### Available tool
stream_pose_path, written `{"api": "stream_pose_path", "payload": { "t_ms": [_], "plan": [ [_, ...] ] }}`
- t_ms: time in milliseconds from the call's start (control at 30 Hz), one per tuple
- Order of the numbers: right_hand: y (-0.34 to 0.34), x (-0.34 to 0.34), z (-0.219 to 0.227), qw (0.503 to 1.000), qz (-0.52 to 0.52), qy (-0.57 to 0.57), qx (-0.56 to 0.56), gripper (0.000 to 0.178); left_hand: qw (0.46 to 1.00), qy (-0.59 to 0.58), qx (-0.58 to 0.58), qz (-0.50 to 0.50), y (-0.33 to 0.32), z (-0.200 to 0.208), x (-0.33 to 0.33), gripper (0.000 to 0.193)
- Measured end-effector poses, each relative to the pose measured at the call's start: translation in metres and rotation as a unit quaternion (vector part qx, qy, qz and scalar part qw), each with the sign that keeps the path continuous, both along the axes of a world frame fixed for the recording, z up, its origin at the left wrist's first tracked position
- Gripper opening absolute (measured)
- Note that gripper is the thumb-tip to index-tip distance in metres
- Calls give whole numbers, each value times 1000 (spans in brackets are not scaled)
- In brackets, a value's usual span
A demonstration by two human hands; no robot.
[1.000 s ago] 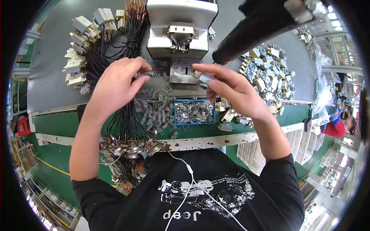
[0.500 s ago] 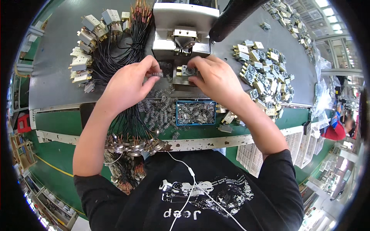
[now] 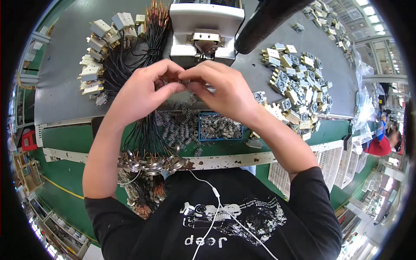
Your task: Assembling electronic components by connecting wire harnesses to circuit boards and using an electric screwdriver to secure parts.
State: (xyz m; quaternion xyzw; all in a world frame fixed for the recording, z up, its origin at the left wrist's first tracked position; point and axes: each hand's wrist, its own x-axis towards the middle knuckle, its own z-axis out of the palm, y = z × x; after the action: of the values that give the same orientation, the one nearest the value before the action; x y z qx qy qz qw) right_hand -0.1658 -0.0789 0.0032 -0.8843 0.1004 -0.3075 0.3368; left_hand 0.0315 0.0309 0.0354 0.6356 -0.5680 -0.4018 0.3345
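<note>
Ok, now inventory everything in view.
table: one, grey, centre
press: one, silver, top centre
tube: one, black, upper right
wired plugs: many, whitish, left
wires: many, black, upper left
springs: many, silver, left of tray
tray: one, blue, near edge
metal bits: many, silver, in tray
plug housings: many, cream-grey, right
metal cups: several, silver, lower left
baskets: several, white, lower right
person: one, red clothing, far right
shirt: one, black, bottom
cable: one, white, on shirt
left hand: one, bare, centre
right hand: one, bare, centre

glossy metal springs [image 3: 177, 130], matt black cloth shirt [image 3: 245, 236]
</note>
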Motion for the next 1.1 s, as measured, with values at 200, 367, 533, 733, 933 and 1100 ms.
{"api": "stream_pose_path", "payload": {
  "t_ms": [200,367,533,733,933,1100],
  "plan": [
    [9,7,8,990,-48,35,125,22,996,-75,-32,-25,4,14,7,31],
    [16,8,0,990,-117,82,-17,27,953,-236,-187,-24,11,6,16,26],
    [58,2,-8,982,80,146,92,17,977,-147,-142,56,20,8,29,18],
    [73,37,-14,877,106,301,360,25,989,-141,-24,27,25,20,30,20],
    [75,39,-6,834,69,330,436,44,989,-125,79,0,40,29,37,18],
    [82,41,-14,789,62,294,536,49,947,-305,97,-16,63,15,32,24]
  ]
}}
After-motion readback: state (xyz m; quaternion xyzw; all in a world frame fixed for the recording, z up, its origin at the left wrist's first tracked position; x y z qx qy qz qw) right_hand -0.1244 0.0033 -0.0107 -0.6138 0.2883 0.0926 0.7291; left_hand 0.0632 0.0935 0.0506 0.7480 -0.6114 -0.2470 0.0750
